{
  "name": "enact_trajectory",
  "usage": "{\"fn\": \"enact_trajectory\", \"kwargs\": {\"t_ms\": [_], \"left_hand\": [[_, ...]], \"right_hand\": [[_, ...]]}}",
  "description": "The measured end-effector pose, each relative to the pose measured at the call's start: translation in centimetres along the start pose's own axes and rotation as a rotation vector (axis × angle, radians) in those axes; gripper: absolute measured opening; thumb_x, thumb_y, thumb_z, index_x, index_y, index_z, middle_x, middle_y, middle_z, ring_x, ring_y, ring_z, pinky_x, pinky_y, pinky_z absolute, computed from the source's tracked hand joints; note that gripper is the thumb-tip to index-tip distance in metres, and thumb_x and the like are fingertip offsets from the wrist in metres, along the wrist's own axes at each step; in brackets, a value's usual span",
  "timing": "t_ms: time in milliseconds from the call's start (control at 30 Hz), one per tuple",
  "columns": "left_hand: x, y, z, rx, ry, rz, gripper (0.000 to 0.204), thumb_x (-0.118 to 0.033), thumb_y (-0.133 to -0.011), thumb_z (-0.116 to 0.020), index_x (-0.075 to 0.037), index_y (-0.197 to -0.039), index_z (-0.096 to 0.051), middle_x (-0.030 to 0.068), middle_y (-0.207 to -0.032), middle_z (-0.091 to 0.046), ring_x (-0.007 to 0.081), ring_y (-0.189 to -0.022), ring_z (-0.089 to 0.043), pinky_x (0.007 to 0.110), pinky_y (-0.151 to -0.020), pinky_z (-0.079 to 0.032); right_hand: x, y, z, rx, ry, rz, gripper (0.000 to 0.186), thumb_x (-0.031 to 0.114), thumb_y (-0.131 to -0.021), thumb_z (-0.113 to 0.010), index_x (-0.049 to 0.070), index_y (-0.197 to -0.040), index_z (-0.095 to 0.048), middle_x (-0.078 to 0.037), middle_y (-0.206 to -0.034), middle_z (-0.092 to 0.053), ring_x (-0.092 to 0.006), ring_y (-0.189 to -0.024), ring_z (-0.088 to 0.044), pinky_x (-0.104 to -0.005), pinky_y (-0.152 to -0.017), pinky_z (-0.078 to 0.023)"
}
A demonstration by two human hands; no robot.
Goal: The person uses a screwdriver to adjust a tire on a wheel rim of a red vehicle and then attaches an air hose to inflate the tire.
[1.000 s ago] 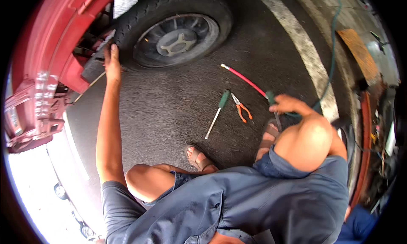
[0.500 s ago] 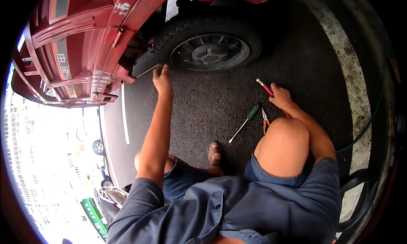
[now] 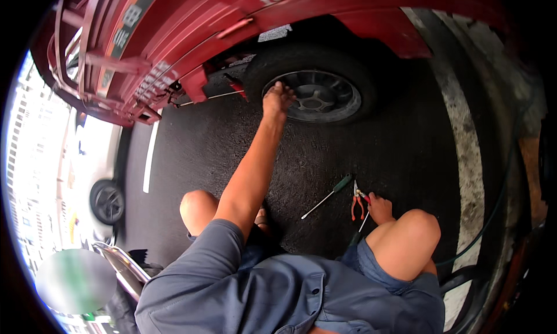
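Note:
My left hand (image 3: 278, 101) is raised in front of the wheel (image 3: 316, 105), its fingers stretched out near the left edge of the rim. Nothing shows in it. Left of it, a thin metal rod (image 3: 212, 96) with a red end runs below the red vehicle body. My right hand (image 3: 380, 209) is low beside my right knee, closed round a red air hose (image 3: 365, 198) with a brass-coloured end. Pliers with orange handles (image 3: 357, 209) lie next to it on the asphalt. A green-handled screwdriver (image 3: 325, 198) lies further left. Another thin shaft (image 3: 364, 222) shows by my knee.
The red vehicle (image 3: 214, 32) overhangs the far side. A white painted line (image 3: 461, 119) runs along the right, with a dark hose (image 3: 487, 227) crossing near it. Another vehicle's wheel (image 3: 107, 202) stands at the left.
My left hand has left the thin rod and moved right to the wheel. My right hand has drawn back toward me with the air hose, beside the pliers. The view has shifted.

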State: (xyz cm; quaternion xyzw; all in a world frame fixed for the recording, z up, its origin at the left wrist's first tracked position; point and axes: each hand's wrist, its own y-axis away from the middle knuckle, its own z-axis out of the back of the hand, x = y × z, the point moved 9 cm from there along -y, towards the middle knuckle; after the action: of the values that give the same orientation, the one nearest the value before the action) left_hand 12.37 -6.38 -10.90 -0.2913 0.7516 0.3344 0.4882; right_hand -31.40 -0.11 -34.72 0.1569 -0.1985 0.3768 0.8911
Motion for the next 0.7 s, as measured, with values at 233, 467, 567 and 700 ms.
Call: {"fn": "enact_trajectory", "kwargs": {"t_ms": [233,467,567,700], "left_hand": [[0.5,-0.1,-1.0,0.1,0.058,0.014,0.025,-0.025,-0.1,-0.057,-0.001,-0.103,-0.06,0.0114,-0.096,-0.067,0.0257,-0.089,-0.067,0.04,-0.081,-0.058],[-0.1,-0.2,-1.5,0.137,0.206,0.006,0.018,-0.015,-0.097,-0.06,0.002,-0.093,-0.065,0.011,-0.085,-0.071,0.0178,-0.066,-0.066,0.032,-0.059,-0.056],[0.1,1.1,-2.9,0.288,0.32,0.15,0.024,-0.019,-0.1,-0.056,0.002,-0.11,-0.062,0.0139,-0.103,-0.071,0.0215,-0.079,-0.069,0.034,-0.067,-0.059],[-0.8,0.4,-1.7,0.431,0.206,0.168,0.031,-0.028,-0.101,-0.056,0.001,-0.111,-0.064,0.0131,-0.106,-0.071,0.0203,-0.086,-0.069,0.033,-0.074,-0.057]], "right_hand": [[2.8,-1.5,1.1,0.17,-0.157,-0.092,0.042,0.049,-0.086,-0.068,0.008,-0.091,-0.059,-0.02,-0.079,-0.068,-0.0407,-0.081,-0.068,-0.0514,-0.069,-0.053],[3.5,-2.1,-2.0,0.158,0.058,-0.111,0.039,0.041,-0.081,-0.073,0.005,-0.089,-0.058,-0.022,-0.079,-0.067,-0.0418,-0.078,-0.067,-0.0518,-0.067,-0.053],[2.3,-1.8,-0.7,0.105,0.095,-0.119,0.029,0.03,-0.076,-0.07,0.005,-0.089,-0.062,-0.025,-0.078,-0.066,-0.0448,-0.071,-0.066,-0.0526,-0.066,-0.054],[4.3,-4.2,5.9,0.231,-0.357,-0.461,0.026,0.018,-0.079,-0.07,0.006,-0.1,-0.061,-0.008,-0.074,-0.065,-0.0195,-0.059,-0.066,-0.0359,-0.052,-0.053]]}}
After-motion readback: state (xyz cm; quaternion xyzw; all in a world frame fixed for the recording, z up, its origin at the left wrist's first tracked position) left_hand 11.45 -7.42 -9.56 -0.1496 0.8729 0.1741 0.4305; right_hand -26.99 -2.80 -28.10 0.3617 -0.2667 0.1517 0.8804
